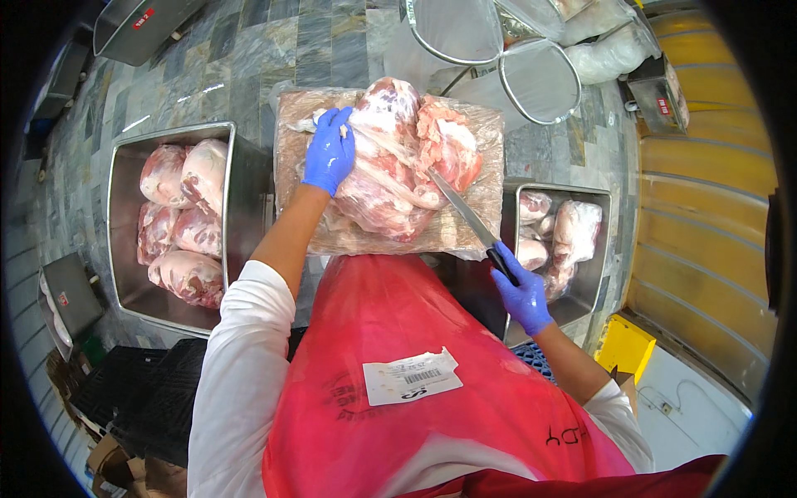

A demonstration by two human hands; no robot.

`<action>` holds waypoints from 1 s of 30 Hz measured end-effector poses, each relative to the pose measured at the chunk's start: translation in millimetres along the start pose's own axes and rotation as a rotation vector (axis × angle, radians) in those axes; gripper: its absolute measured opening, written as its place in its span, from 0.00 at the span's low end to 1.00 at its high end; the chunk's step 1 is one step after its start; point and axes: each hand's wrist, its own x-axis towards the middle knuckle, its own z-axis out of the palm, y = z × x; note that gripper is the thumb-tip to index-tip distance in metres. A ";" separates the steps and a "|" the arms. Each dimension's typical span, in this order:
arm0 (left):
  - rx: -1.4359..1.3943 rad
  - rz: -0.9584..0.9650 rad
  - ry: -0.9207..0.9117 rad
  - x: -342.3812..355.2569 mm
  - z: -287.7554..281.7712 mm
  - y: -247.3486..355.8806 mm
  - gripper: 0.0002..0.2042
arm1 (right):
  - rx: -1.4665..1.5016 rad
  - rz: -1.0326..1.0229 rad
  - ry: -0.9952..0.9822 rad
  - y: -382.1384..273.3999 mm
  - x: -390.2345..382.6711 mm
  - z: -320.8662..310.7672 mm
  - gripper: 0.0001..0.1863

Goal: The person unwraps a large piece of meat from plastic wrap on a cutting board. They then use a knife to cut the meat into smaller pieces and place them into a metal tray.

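A large piece of raw meat [383, 187] with white fat lies on the plastic-wrapped, cardboard-like surface [292, 178] in front of me. My left hand [330, 153], in a blue glove, grips the meat at its left side, and its fingertips are partly lost in the fat. In my blue-gloved right hand [525, 295] is a knife [466, 209] with a long blade and a black handle. The knife's tip touches the right part of the meat, beside a loose, ragged flap [446, 137].
To the left stands a steel tub [115, 241] holding several meat pieces [187, 274]. Another steel tub [605, 249] with meat is at the right. Round-rimmed, bag-lined bins [540, 83] stand beyond the work surface. Yellow strip curtains [706, 207] hang at far right.
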 end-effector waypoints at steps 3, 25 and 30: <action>0.032 0.004 -0.007 0.1 0.5 4.1 0.19 | -0.274 0.053 -0.108 -39.1 1.4 -41.5 0.28; 0.096 -0.073 -0.027 -0.3 9.3 1.9 0.23 | -1.268 -0.224 -0.795 -220.5 188.8 -115.0 0.23; 0.068 -0.089 -0.020 8.1 7.0 4.3 0.23 | -0.890 -0.209 -0.671 -130.7 148.2 -128.2 0.29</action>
